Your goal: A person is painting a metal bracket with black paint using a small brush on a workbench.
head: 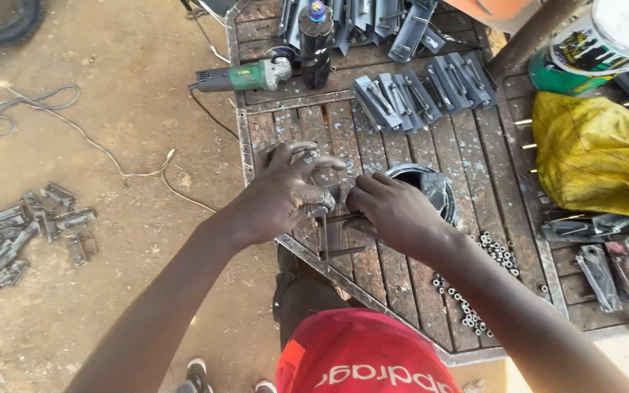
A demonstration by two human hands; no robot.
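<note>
My left hand (285, 193) and my right hand (391, 211) meet over a small grey metal bracket (336, 225) on the metal work table (475, 156). Left thumb and fingers pinch the piece's left end, with the other fingers spread above it. The right hand curls over its right end and hides most of it. A thin metal rod of the piece sticks down towards the table's front edge.
A black round tin (431, 185) sits just behind my right hand. Rows of similar grey brackets (416, 94) lie farther back, with a green angle grinder (245, 76) and a dark bottle (316, 44). Small nuts (500, 251) are scattered right; a yellow cloth (595, 153) lies far right. More brackets (23, 225) lie on the ground.
</note>
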